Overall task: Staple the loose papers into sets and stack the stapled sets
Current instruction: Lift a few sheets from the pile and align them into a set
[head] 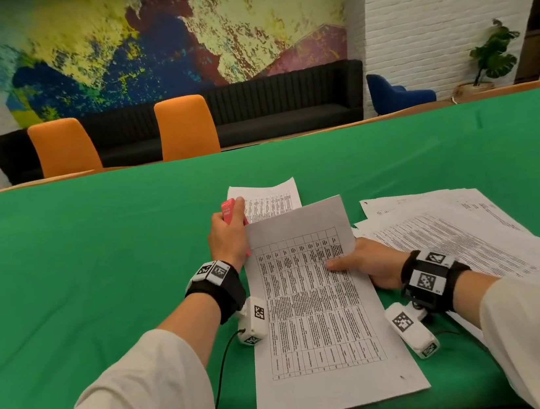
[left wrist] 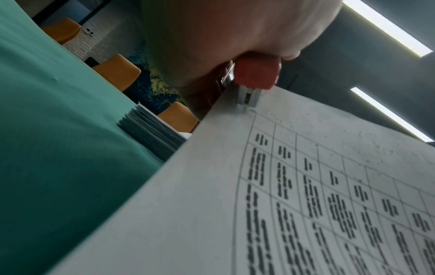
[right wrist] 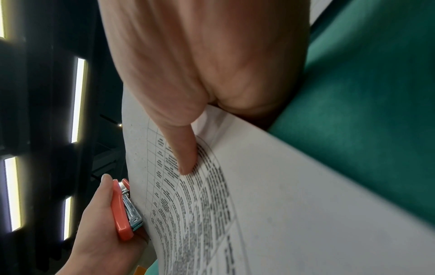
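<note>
Stapling paper set (head: 313,308) corner, stapler (head: 229,211) in left hand (head: 228,237).

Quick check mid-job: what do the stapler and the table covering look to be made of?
Stapler: smooth coral-red shell, probably plastic by its even sheen; the inner part is bright silver, likely metal. Table covering: matte green cloth, judging by its soft creases and dull surface.
</note>
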`<move>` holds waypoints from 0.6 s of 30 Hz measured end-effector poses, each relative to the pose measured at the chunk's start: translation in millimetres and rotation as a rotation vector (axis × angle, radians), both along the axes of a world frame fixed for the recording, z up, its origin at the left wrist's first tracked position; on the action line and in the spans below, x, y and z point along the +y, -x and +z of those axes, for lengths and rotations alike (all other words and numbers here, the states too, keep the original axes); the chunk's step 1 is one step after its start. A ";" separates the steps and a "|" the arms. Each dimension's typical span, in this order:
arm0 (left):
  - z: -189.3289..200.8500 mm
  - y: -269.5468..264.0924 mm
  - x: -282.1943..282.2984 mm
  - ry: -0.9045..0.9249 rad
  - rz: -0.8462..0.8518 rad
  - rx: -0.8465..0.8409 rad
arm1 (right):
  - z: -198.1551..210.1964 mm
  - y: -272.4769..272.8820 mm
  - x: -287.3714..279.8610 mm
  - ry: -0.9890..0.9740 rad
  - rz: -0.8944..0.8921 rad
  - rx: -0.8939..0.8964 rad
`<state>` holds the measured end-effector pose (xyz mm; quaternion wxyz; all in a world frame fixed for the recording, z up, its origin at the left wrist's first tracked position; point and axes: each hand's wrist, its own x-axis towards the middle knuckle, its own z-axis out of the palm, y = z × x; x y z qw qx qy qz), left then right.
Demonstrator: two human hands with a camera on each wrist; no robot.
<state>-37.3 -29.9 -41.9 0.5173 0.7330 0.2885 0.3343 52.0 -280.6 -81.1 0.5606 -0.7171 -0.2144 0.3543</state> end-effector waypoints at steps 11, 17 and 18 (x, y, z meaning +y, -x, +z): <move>-3.9 -1.8 0.3 0.046 -0.025 0.016 | 0.7 0.7 -0.6 -0.049 0.022 0.040; -7.3 -5.7 4.7 0.193 -0.075 0.054 | -2.1 -2.2 -2.0 -0.057 0.037 0.061; -1.4 -4.1 3.3 0.234 -0.102 0.060 | -2.4 -2.7 -2.0 -0.063 0.030 0.060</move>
